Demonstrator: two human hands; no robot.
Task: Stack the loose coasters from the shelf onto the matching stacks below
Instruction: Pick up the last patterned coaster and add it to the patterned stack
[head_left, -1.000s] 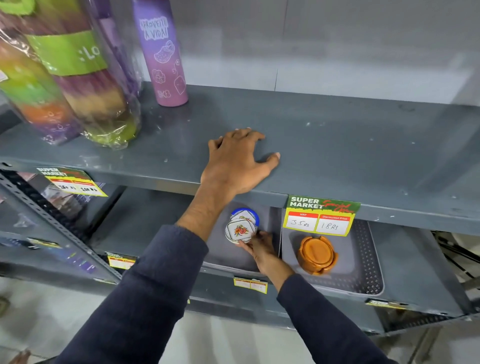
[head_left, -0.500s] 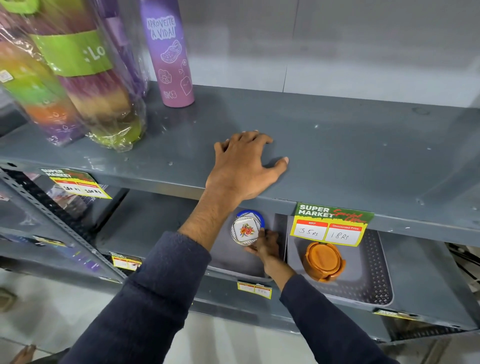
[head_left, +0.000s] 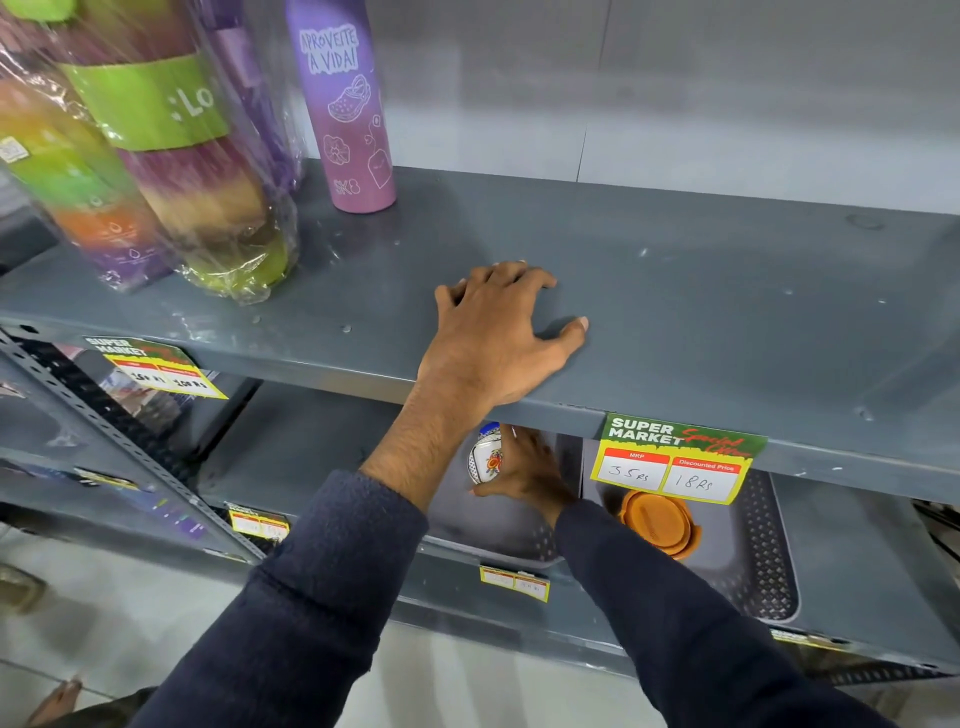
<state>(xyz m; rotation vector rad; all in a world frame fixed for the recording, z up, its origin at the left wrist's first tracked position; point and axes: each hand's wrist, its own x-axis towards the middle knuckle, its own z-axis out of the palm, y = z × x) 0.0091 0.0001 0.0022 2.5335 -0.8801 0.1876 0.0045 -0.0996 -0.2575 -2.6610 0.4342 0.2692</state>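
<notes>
The left hand (head_left: 493, 338) stayed spread flat at the upper shelf's (head_left: 727, 291) front edge. The right hand (head_left: 524, 475) had pushed the pinched floral coaster (head_left: 488, 460) deeper under it, into the grey tray (head_left: 498, 535).

Two hands (head_left: 493, 338), two trays (head_left: 769, 561), three bottles (head_left: 348, 104).

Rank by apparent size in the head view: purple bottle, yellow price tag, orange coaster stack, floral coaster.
1. purple bottle
2. yellow price tag
3. orange coaster stack
4. floral coaster, though the right hand and the shelf edge hide part of it, so its rank is unsure.
</notes>
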